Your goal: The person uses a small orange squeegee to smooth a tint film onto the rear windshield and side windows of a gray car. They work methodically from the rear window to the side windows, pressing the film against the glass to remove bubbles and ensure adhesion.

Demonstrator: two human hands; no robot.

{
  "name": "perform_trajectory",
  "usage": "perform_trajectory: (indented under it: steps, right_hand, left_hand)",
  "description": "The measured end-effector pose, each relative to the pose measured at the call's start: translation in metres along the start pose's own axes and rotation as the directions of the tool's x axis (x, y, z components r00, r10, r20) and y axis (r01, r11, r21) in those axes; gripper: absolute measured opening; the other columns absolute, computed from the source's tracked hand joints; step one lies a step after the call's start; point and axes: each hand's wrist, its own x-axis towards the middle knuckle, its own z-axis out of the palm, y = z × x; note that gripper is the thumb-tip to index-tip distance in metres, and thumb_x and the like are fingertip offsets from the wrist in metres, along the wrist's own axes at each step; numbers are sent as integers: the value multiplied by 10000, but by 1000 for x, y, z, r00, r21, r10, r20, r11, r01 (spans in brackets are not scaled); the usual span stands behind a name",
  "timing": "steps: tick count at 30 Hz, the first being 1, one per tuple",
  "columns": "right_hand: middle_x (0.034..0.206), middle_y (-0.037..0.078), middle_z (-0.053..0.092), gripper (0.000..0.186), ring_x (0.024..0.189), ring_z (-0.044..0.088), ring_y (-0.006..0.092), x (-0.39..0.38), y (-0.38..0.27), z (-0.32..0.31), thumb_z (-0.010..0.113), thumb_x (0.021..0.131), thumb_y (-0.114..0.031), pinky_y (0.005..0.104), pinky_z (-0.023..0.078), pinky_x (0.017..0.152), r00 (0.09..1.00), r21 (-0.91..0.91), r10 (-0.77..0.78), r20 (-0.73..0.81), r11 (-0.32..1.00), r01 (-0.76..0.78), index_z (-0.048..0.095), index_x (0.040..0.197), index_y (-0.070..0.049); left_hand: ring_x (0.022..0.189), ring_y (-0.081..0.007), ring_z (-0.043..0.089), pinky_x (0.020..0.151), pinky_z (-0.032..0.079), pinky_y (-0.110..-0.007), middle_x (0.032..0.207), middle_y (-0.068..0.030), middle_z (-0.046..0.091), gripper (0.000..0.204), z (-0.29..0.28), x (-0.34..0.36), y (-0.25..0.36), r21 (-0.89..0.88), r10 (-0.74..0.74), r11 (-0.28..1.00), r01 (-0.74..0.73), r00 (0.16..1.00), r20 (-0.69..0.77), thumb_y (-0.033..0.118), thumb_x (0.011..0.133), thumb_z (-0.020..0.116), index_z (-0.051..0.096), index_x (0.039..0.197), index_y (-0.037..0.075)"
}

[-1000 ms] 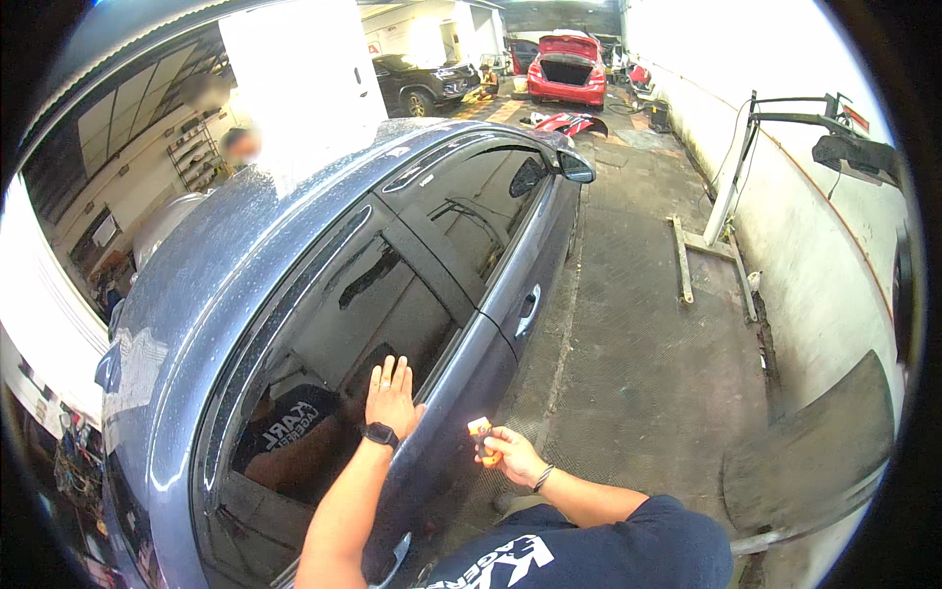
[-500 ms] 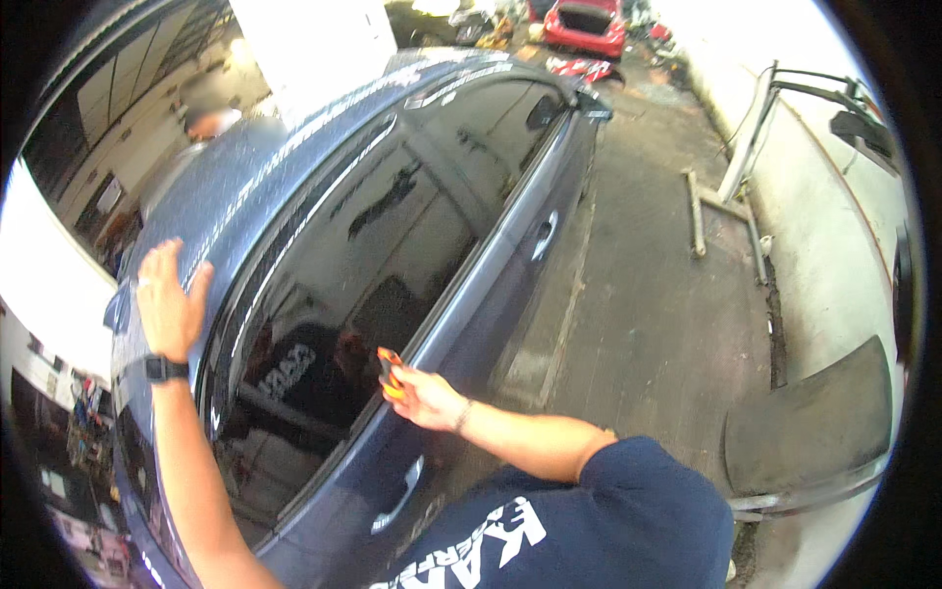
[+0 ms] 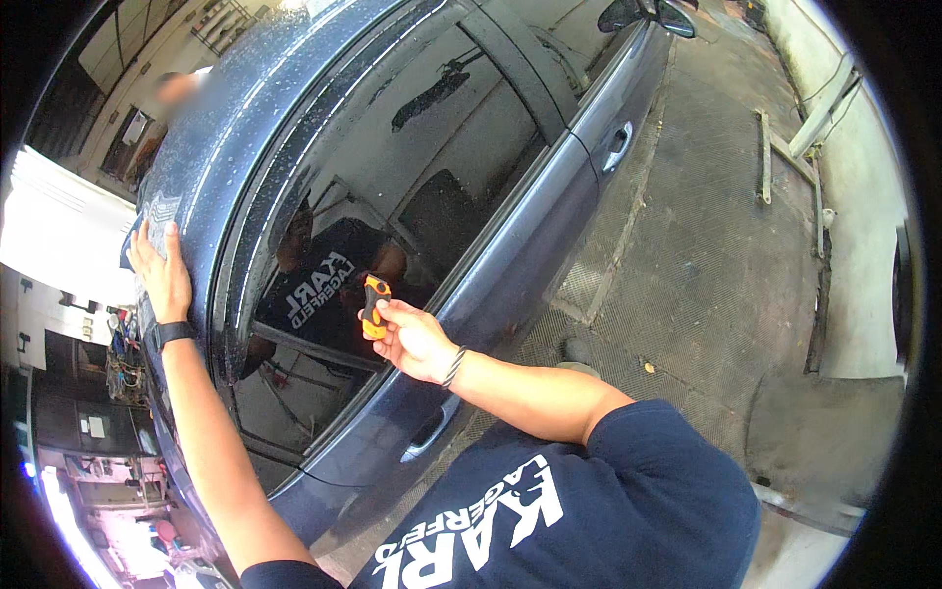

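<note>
My left hand (image 3: 162, 273) lies on the roof edge of a blue car (image 3: 228, 172), fingers spread and holding nothing. In my right hand (image 3: 417, 342) is a small orange-and-black handheld tool (image 3: 374, 306), pinched between thumb and fingers; its exact kind does not show. The tool is in front of the dark rear side window (image 3: 417, 201), near its lower edge; I cannot tell whether it touches the glass. Water drops dot the roof, and my shirt is reflected in the window. Below my right hand is the rear door handle (image 3: 429, 432).
The front door handle (image 3: 618, 147) and side mirror (image 3: 675, 18) are farther along the car. A metal frame (image 3: 785, 157) stands by the white wall (image 3: 873, 245) at right, with a dark panel (image 3: 824, 442) nearer. Beyond the car at upper left is another person (image 3: 182, 88).
The view has shifted closer over the car's rear side window. My right hand still holds the tool, now turned more upright. My left hand remains on the roof edge.
</note>
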Motion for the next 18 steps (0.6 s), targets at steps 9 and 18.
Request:
perform_trajectory:
  steps: [9, 18]
  right_hand:
    - [1051, 32, 774, 127, 850, 732, 164, 14, -108, -10, 581, 1113, -266, 317, 547, 723, 996, 32, -61, -63, 998, 63, 640, 1136, -156]
    - [962, 29, 772, 188, 727, 721, 175, 54, -295, -47, 570, 1110, -282, 320, 527, 616, 942, 79, -315, -114, 942, 325, 664, 1116, -119]
  left_hand:
    - [1528, -368, 373, 1270, 263, -451, 1637, -258, 412, 707, -15, -9, -21, -123, -77, 988, 91, 991, 108, 463, 1123, 479, 392, 1597, -54]
    - [1506, -350, 411, 1255, 287, -437, 1630, -227, 436, 683, -23, -9, -15, -146, -157, 974, 171, 982, 103, 458, 1128, 473, 408, 1600, -30]
